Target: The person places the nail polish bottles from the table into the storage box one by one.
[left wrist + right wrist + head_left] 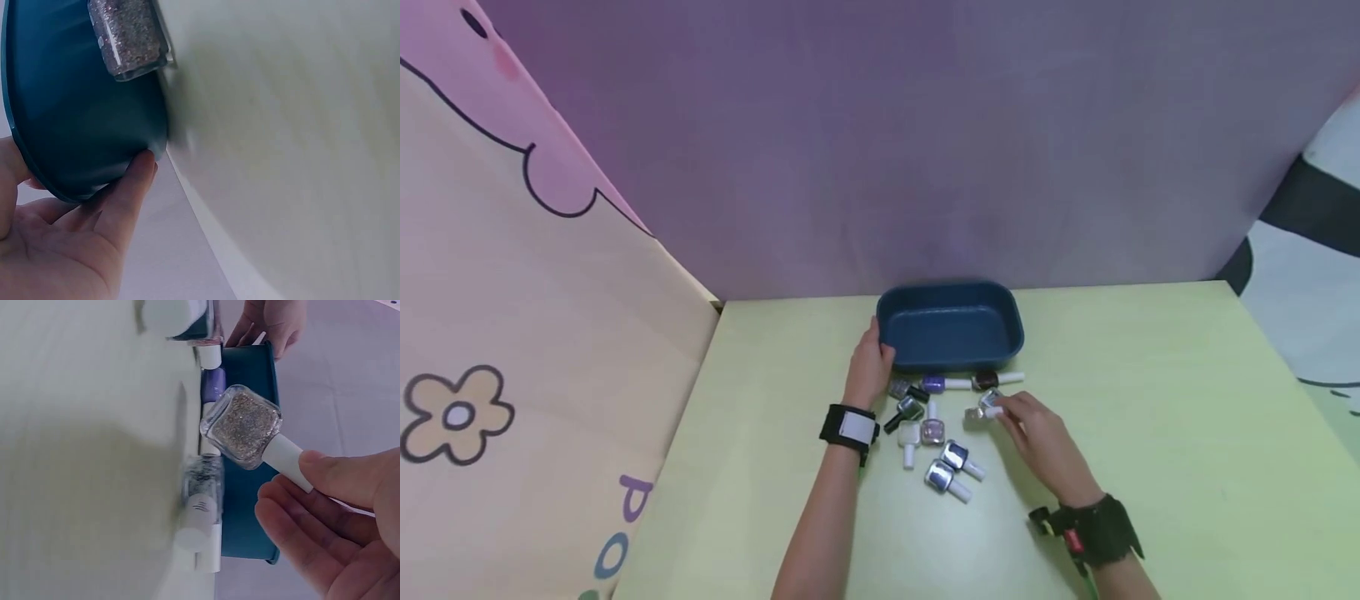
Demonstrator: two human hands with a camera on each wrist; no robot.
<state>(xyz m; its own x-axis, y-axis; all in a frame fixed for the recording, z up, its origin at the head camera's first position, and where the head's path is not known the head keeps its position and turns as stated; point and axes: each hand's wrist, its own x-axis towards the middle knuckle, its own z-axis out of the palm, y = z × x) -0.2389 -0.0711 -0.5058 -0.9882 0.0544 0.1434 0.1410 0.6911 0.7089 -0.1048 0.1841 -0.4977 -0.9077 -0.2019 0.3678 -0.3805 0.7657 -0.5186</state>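
hands: left hand (871, 364) holds tray (951, 306) | right hand (1037, 433) pinches glitter bottle (244, 428) | bottles (936, 429) scattered between

A staged tabletop booth: pale green table (1150, 400) walled by purple backdrop (925, 142) and cartoon-flower panel (512, 333)

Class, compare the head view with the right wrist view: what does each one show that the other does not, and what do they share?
Only the head view shows the whole table, the wall behind it, both wristbands, and the full scatter of bottles, such as the blue bottle.

Only the right wrist view shows the glitter inside the bottle and the right hand pinching its white cap.

Both show the blue tray, the purple bottle, and the left hand at the tray's rim.
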